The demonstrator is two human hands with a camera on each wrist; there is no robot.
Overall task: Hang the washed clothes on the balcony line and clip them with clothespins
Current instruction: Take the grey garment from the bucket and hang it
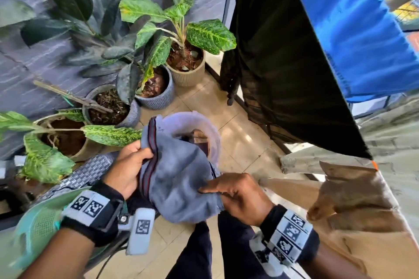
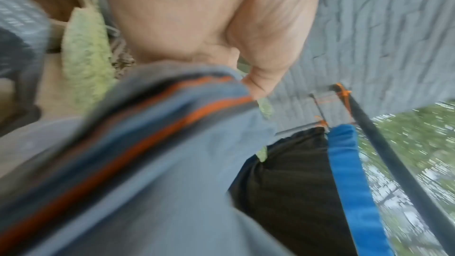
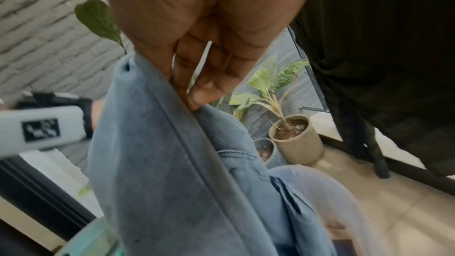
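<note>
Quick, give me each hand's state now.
Left hand: grips the grey garment at its striped band.
Right hand: pinches the same garment's edge.

Hung black cloth blocking right side

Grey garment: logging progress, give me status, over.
Left hand and right hand both grip grey garment, not yet hung. Black cloth, blue cloth already hanging ahead.

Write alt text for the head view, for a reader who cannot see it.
Two hands hold a grey-blue garment over a pale plastic bucket: the left hand grips its striped band, the right hand pinches the lower edge. A black garment and a blue cloth already hang to the right; potted plants line the grey wall.
</note>
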